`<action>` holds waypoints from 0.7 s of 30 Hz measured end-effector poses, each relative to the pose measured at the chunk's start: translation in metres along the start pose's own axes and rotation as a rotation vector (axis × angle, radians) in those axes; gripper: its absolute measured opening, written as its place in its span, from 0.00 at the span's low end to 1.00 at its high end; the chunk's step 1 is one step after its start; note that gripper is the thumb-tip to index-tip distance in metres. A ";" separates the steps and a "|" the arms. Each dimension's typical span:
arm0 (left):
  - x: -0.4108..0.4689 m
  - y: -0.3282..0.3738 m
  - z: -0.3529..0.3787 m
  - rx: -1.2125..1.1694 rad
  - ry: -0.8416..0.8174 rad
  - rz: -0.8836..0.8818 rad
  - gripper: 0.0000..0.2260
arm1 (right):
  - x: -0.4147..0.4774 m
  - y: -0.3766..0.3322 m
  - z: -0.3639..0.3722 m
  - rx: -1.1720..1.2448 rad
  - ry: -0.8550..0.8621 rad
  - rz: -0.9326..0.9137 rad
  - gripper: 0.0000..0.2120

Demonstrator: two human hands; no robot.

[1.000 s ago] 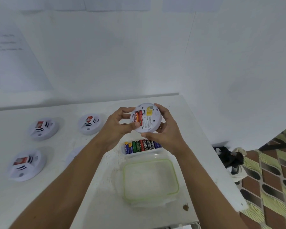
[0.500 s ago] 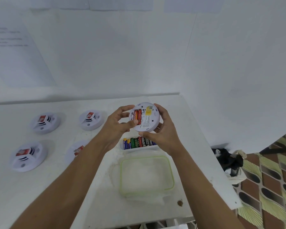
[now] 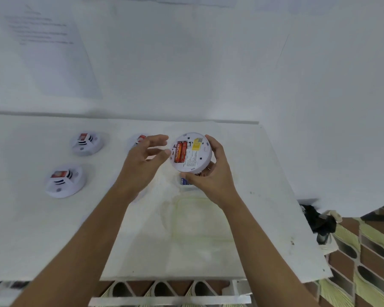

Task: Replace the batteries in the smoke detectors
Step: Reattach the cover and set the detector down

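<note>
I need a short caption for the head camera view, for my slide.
The right hand holds a smoke detector with two orange batteries in its back; left hand open beside it.

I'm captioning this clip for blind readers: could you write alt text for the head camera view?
A person's right hand holds a round white smoke detector above a white table, its back toward the camera, two red-orange batteries in the open compartment. The left hand hovers open beside it; other detectors lie on the table farther left.
</note>
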State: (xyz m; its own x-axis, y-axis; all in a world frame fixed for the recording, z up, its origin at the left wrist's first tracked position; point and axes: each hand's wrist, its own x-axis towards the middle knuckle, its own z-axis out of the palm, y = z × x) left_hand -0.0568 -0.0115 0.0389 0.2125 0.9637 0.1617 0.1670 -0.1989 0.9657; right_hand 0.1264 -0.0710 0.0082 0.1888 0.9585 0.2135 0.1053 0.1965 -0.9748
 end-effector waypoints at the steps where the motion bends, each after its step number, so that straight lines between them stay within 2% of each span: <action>1: -0.005 -0.002 -0.011 0.059 0.011 0.014 0.11 | -0.003 0.000 0.006 -0.005 -0.008 0.001 0.45; 5: -0.022 -0.019 -0.057 0.248 -0.028 -0.031 0.06 | -0.014 0.001 0.035 -0.019 -0.015 0.017 0.45; 10: -0.044 -0.048 -0.111 0.452 -0.201 -0.028 0.03 | -0.030 0.002 0.077 0.031 0.004 0.022 0.44; 14: -0.056 -0.069 -0.146 0.622 -0.322 -0.107 0.03 | -0.042 0.005 0.108 0.042 0.012 0.028 0.44; 18: -0.062 -0.085 -0.166 0.679 -0.510 -0.175 0.24 | -0.049 0.005 0.128 0.044 0.038 0.040 0.45; 21: -0.062 -0.095 -0.169 0.773 -0.594 -0.119 0.36 | -0.053 0.005 0.138 0.034 0.052 0.036 0.44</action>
State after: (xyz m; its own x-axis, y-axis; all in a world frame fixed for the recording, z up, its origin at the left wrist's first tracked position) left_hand -0.2482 -0.0221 -0.0289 0.5678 0.7806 -0.2613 0.7581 -0.3722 0.5355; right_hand -0.0178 -0.0919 -0.0167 0.2422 0.9533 0.1804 0.0641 0.1698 -0.9834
